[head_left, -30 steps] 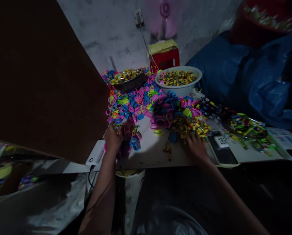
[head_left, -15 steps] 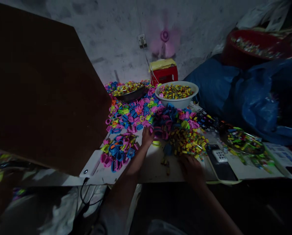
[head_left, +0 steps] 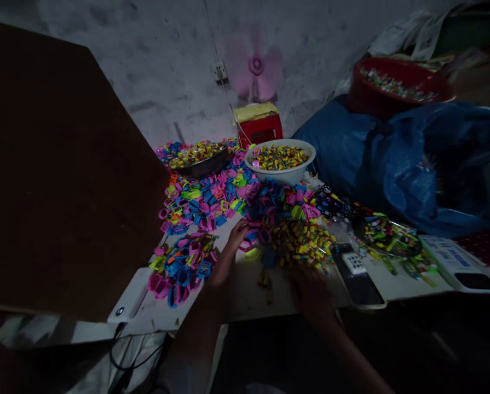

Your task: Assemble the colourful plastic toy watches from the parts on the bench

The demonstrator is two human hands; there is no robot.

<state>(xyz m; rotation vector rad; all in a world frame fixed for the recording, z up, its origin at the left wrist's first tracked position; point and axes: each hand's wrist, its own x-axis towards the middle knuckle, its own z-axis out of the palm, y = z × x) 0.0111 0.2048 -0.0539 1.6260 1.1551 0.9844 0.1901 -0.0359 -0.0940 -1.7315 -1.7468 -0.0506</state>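
A big heap of small coloured plastic rings (head_left: 212, 200), pink, blue, green and orange, covers the white table (head_left: 248, 290). My left hand (head_left: 236, 234) reaches into the near edge of that heap, fingers curled among pink and blue rings. A smaller separate bunch of rings (head_left: 179, 267) lies to its left. My right hand (head_left: 308, 287) rests dim at the table's front edge, below a pile of small yellow and red pieces (head_left: 302, 241); its fingers are too dark to read.
A white bowl (head_left: 280, 174) and a metal pan (head_left: 203, 164) of small pieces stand at the back. A large brown board (head_left: 59, 175) blocks the left. Blue sacks (head_left: 396, 158), a red tub (head_left: 396, 90), a phone (head_left: 353, 273), a white power bank (head_left: 130, 295) and a pink fan (head_left: 255, 68) surround the table.
My left hand let go of a bunch of rings at the table's left front, then reached forward into the main heap. The right hand drew back slightly toward the table edge.
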